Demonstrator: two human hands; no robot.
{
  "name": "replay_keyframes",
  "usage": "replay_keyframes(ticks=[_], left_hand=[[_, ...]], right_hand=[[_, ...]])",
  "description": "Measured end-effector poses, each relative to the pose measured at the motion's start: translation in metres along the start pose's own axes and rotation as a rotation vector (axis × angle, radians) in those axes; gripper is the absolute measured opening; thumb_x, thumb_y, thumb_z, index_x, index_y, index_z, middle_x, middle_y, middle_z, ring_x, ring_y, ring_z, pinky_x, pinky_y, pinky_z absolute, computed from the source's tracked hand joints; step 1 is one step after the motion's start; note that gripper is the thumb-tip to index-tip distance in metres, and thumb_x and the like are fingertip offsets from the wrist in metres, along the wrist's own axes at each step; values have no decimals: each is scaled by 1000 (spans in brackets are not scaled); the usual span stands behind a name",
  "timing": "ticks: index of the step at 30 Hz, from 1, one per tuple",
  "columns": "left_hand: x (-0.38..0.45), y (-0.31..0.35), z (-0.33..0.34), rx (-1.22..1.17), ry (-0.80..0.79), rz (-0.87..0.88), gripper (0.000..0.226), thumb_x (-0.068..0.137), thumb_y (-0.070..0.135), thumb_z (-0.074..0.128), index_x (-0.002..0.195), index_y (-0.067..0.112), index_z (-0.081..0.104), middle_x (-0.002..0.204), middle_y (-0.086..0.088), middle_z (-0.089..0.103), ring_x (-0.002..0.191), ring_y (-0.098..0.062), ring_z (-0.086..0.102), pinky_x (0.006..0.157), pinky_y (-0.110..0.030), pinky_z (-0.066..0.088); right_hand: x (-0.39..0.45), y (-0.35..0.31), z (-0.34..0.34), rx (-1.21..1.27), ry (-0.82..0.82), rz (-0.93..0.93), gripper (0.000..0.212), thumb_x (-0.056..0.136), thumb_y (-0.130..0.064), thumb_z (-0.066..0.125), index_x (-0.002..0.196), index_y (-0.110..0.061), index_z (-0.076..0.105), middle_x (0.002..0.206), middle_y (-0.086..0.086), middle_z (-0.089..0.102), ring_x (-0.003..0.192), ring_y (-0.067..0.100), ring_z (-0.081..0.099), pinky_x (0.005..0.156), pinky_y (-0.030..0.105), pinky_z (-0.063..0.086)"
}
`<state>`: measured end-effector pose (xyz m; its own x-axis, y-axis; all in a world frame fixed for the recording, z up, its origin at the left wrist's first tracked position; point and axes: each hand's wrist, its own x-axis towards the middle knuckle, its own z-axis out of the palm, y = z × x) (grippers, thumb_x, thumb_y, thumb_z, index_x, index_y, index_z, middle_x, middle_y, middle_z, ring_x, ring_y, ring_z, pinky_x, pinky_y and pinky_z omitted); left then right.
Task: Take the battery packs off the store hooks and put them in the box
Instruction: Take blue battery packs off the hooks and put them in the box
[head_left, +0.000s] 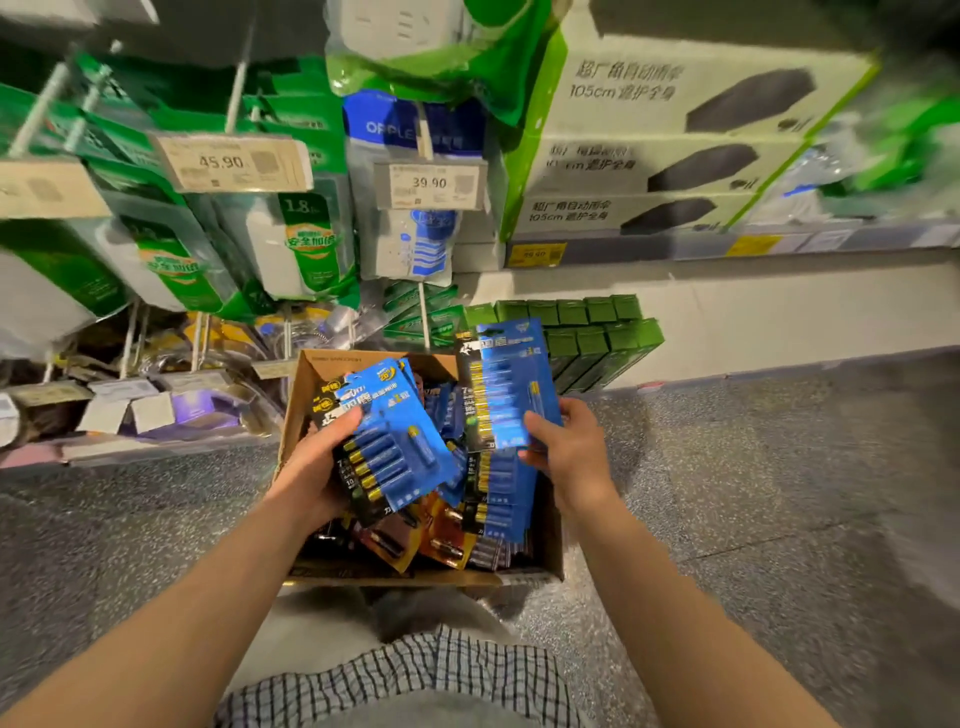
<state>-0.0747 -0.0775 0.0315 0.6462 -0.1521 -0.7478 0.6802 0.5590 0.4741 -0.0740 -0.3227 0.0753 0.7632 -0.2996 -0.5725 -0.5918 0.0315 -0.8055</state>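
While over box (306, 387); left hand (311, 462), right hand (569, 449) grip battery packs (395, 441)

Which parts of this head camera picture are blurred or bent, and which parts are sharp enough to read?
Head view: the right edge and top corners smear with motion blur; wide-angle distortion bends the shelf edge. The price tag "39.90" reads clearly. The battery packs in the left hand and right hand are fairly sharp, their small print not legible.

Even indoor light, strong wide-angle bending, with blur smearing the upper corners and right edge.
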Motion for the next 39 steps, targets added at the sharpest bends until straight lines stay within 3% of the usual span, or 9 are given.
replay_keyframes(ticks=[2, 5, 8, 11, 14, 18, 25, 34, 39], left_hand=[[-9, 9, 12, -4, -27, 40, 58, 74, 33, 65, 125, 7, 60, 90, -10, 77, 74, -24, 75, 57, -36, 61], [-28, 28, 24, 2, -54, 101, 75, 51, 38, 90, 115, 6, 66, 89, -10, 77, 74, -24, 75, 56, -37, 60], [-51, 45, 27, -3, -81, 94, 21, 87, 27, 65, 99, 10, 65, 75, -8, 76, 61, -20, 73, 46, -32, 57], [-81, 63, 18, 46, -61, 194, 14, 93, 8, 58, 105, 7, 63, 74, -8, 76, 60, -20, 73, 47, -30, 56], [-119, 93, 10, 127, -27, 350, 58, 62, 7, 73, 118, 7, 60, 82, -9, 77, 64, -22, 74, 51, -32, 58], [-180, 156, 5, 235, -12, 655, 87, 39, 22, 83, 121, 4, 58, 98, -14, 76, 77, -26, 74, 63, -35, 61], [-275, 267, 11, 255, -21, 1086, 72, 38, 28, 79, 106, 11, 63, 86, -3, 77, 70, -18, 73, 63, -31, 59], [-359, 398, -12, 355, -100, 1362, 62, 47, 17, 79, 107, 13, 62, 84, 1, 77, 70, -16, 73, 58, -28, 58], [-385, 466, -26, 413, -114, 1445, 87, 40, 31, 82, 119, 4, 61, 102, -13, 75, 85, -27, 72, 77, -40, 57]], right_hand=[[-14, -18, 2, 67, -34, -32, 19, 94, -11, 61, 110, -11, 53, 107, 10, 63, 78, 19, 65, 53, 23, 51], [-38, -46, 14, 72, -114, -100, 19, 94, -8, 60, 111, -12, 52, 106, 8, 63, 77, 18, 66, 51, 21, 51], [-54, -65, 33, 6, -182, -172, 13, 93, -5, 61, 98, -14, 52, 99, 13, 62, 68, 17, 63, 47, 21, 50], [-76, -83, 56, -27, -238, -214, 12, 92, -5, 60, 93, -13, 52, 90, 16, 60, 57, 18, 59, 45, 23, 49], [-103, -108, 79, -27, -333, -305, 11, 92, 0, 57, 93, -10, 52, 81, 16, 56, 51, 24, 53, 41, 24, 46], [-144, -158, 112, -54, -387, -555, 13, 90, 1, 58, 89, -11, 53, 72, 9, 59, 47, 18, 52, 43, 27, 46], [-207, -251, 180, 125, -498, -862, 20, 91, -2, 59, 90, -20, 50, 91, 8, 67, 62, 19, 64, 39, 21, 45], [-266, -330, 275, 257, -558, -1018, 17, 91, -1, 58, 95, -16, 52, 102, 21, 65, 63, 20, 62, 38, 21, 46], [-291, -360, 316, 402, -567, -1007, 14, 92, 1, 55, 97, -11, 53, 96, 17, 66, 51, 10, 59, 38, 21, 45]])
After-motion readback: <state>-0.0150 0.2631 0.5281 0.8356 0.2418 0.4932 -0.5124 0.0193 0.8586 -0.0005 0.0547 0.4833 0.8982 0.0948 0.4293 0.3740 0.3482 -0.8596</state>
